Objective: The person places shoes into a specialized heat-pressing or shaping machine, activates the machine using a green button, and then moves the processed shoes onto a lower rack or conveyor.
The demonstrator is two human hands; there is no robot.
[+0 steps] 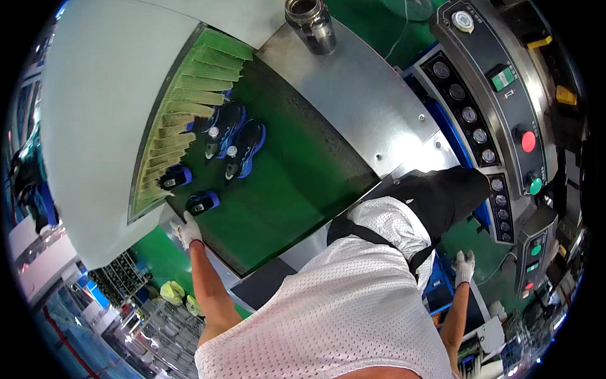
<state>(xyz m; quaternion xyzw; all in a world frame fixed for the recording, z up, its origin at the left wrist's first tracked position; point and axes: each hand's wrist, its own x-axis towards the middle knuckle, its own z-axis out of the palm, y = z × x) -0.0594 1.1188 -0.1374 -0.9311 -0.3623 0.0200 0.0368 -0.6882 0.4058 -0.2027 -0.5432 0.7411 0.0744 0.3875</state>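
The nearest dark shoe (202,203) lies at the left of the green belt (297,183), just beyond my gloved left hand (187,232), whose fingers are spread and grip nothing, though I cannot tell whether they touch it; my gloved right hand (465,268), also open, hangs well apart at the right. Farther off, I see more shoes (252,142) beside a green strip curtain (189,88), and a metal canister (315,35) at the far edge.
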